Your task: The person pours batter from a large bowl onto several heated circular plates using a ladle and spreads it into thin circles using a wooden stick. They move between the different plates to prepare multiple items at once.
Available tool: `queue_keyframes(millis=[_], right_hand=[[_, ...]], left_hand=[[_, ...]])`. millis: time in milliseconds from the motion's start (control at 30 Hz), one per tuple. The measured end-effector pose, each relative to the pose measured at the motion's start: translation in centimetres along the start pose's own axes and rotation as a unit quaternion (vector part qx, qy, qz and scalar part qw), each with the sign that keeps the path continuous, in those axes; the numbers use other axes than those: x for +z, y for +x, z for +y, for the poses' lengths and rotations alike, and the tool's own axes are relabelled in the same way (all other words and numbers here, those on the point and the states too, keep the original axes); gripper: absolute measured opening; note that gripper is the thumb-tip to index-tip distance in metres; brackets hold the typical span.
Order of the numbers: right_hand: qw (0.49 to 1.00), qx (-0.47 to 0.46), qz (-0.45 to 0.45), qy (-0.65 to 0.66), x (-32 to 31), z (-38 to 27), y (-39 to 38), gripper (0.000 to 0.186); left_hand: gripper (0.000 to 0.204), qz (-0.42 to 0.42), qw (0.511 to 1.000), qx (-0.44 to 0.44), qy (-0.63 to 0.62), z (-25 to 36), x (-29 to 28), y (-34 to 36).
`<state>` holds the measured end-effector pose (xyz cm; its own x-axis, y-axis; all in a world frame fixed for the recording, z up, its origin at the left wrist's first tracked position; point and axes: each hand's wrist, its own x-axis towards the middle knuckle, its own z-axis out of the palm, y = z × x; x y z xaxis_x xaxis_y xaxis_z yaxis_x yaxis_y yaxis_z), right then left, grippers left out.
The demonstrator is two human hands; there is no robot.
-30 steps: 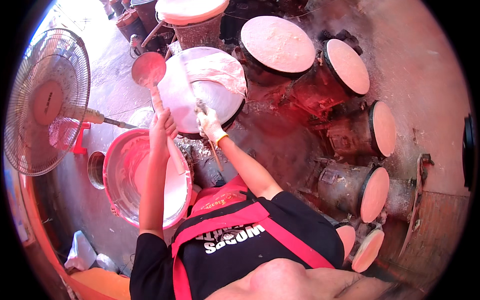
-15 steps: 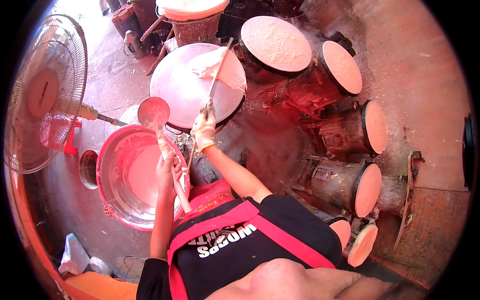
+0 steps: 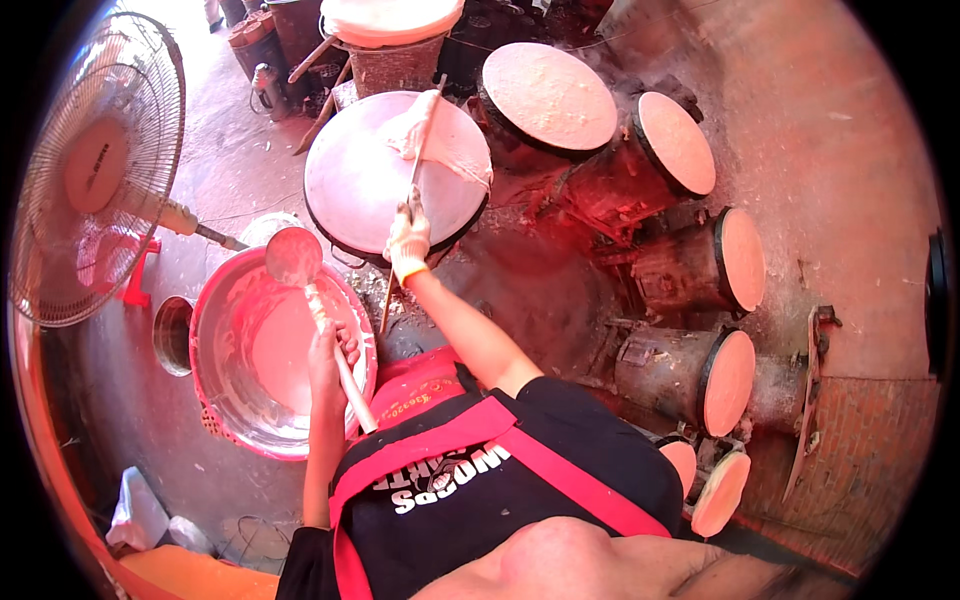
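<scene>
My left hand [image 3: 332,352] is closed round the long handle of a ladle [image 3: 293,257], whose round bowl hangs over the far rim of a wide red-rimmed tub [image 3: 203,345]. Pale batter [image 3: 283,350] lies in the tub. My right hand [image 3: 407,243], in a light glove, grips a long thin stick [image 3: 416,168]. The stick reaches across a large round griddle [image 3: 345,165] in front of me. A soft white sheet of batter [image 3: 455,158] is bunched against the stick on the griddle's far right part.
A standing fan [image 3: 95,175] is at the left. Several drum stoves with round pale tops, such as this one [image 3: 550,95], curve round on the right. Beyond the griddle stands a bucket [image 3: 400,65] with a pale round top. A metal pot [image 3: 174,336] sits beside the tub.
The stick's far end has shifted left over the griddle, and the batter sheet now bunches closer about it. The ladle bowl has moved slightly left and nearer.
</scene>
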<state>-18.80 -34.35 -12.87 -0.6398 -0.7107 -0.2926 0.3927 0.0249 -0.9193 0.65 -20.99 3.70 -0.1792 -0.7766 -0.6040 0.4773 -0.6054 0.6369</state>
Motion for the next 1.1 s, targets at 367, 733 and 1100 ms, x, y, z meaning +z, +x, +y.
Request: queue_keyframes(millis=[367,733,1100], right_hand=[[0.99,0.13,-0.041,-0.047,-9.8,-11.9,-4.7,0.039],[0.903,0.222,-0.329,-0.163,-10.0,-17.3,-0.2,0.042],[0.859,0.157,-0.386,-0.297,-8.3,-16.7,6.4,0.04]], left_hand=[[0.016,0.027,0.999,0.003,-0.041,-0.5,-2.8,-0.1],[0.01,0.074,0.986,-0.01,-0.152,-4.9,-4.3,0.5],[0.008,0.18,0.948,-0.001,-0.261,-9.5,1.5,-0.3]])
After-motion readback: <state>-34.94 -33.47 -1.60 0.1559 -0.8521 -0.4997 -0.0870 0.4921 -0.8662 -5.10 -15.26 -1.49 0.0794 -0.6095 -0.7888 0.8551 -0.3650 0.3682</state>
